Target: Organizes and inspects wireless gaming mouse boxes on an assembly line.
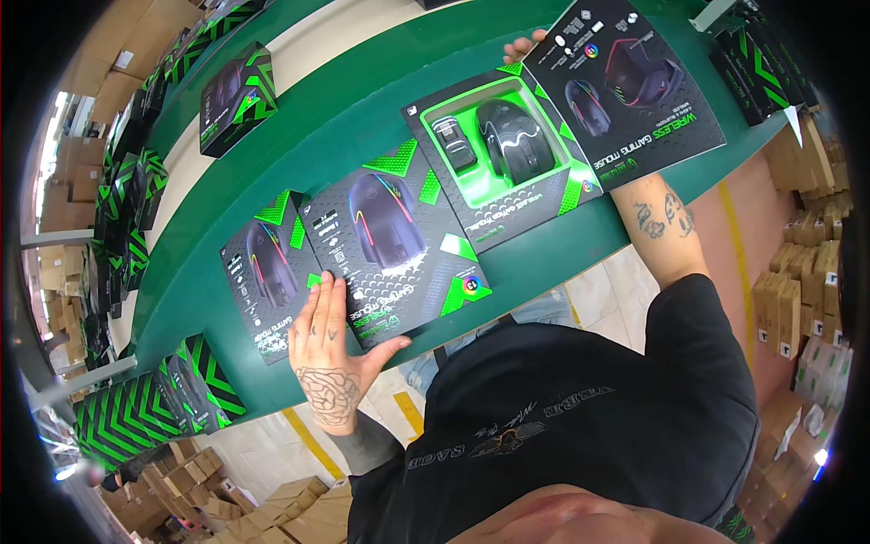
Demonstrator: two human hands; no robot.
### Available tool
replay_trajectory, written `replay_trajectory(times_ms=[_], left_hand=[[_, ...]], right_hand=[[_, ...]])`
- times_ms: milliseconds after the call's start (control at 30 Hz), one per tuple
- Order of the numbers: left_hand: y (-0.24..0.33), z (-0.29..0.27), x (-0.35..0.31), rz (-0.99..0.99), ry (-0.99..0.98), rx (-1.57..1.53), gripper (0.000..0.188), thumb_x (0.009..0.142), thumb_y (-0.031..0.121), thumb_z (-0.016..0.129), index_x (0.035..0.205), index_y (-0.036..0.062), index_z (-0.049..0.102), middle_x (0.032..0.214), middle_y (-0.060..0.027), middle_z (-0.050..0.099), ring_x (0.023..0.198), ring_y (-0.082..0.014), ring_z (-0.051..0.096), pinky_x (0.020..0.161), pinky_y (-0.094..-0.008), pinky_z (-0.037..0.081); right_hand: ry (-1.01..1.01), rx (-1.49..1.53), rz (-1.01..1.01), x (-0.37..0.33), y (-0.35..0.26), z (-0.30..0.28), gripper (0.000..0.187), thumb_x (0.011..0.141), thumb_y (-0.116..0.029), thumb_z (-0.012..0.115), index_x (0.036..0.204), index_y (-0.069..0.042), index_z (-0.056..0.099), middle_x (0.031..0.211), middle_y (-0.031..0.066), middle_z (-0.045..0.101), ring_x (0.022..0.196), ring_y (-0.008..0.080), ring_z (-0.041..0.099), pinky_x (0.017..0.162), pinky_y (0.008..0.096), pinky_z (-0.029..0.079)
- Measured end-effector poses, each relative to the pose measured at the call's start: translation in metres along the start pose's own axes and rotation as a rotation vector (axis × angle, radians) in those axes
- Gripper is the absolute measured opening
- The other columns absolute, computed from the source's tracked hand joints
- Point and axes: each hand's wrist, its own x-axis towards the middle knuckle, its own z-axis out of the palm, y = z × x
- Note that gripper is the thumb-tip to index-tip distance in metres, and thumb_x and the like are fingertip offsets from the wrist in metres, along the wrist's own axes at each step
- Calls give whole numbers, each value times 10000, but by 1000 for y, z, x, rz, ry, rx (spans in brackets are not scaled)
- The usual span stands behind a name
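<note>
A black-and-green mouse box (489, 222) lies opened on the green table, its printed lid (625, 86) folded out to the right. In the box's bright green tray sit a black computer mouse (517, 145) and a small dark wrapped item (453, 145), whose kind I cannot make out. My right hand (524, 47) grips the lid's far edge; its forearm passes beneath the lid, and the palm is hidden. My left hand (328, 367) lies flat, fingers stretched and thumb apart, on the near edges of two box fronts, a larger one (390, 245) and a smaller box (265, 272).
Beyond the green table (381, 113) runs a curved cream belt (313, 34). A closed mouse box (237, 100) stands by it. Green-striped boxes (154, 403) sit at the left end, more dark boxes (761, 72) at the far right. Brown cartons (797, 290) are stacked on the floor.
</note>
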Motion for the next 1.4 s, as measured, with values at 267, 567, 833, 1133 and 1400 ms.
replay_trajectory(times_ms=[267, 567, 833, 1133, 1400], left_hand=[[1, 2, 0, 82, 148, -187, 1072, 482, 465, 834, 1342, 22, 372, 1304, -189, 475, 1070, -319, 568, 846, -384, 479], [112, 33, 47, 589, -70, -464, 606, 760, 267, 657, 1302, 100, 446, 1411, -95, 352, 1298, -328, 319, 1040, -429, 298], [115, 56, 37, 515, 93, -392, 629, 731, 231, 645, 1313, 134, 427, 1398, -79, 377, 1279, -277, 359, 1013, -420, 333], [82, 50, 19, 154, 1209, -505, 418, 756, 72, 623, 1147, 205, 556, 1186, -95, 530, 1086, -276, 523, 885, -424, 447], [114, 45, 21, 457, 382, -507, 340, 790, 155, 564, 1128, 122, 580, 1372, -39, 432, 1266, -213, 386, 1038, -381, 321]], right_hand=[[-54, -193, -19, -4, -8, 0, 429, 908, -345, 484, 1189, -22, 450, 1121, 134, 500, 1158, 275, 428, 1076, 437, 258], [-243, -78, 24, 10, 1, -80, 497, 901, -387, 483, 1214, -1, 458, 1161, 135, 525, 1182, 258, 433, 1089, 433, 244], [-169, -200, 97, -7, 4, -14, 508, 954, -373, 394, 1295, 4, 378, 1260, 148, 469, 1261, 278, 349, 1105, 402, 207], [229, -353, 29, -11, 10, 7, 466, 953, -340, 379, 1244, 22, 418, 1191, 144, 472, 1215, 282, 372, 1106, 373, 204], [78, -385, 83, -10, 17, 19, 453, 945, -331, 391, 1223, 24, 438, 1176, 143, 481, 1205, 281, 378, 1103, 376, 209]])
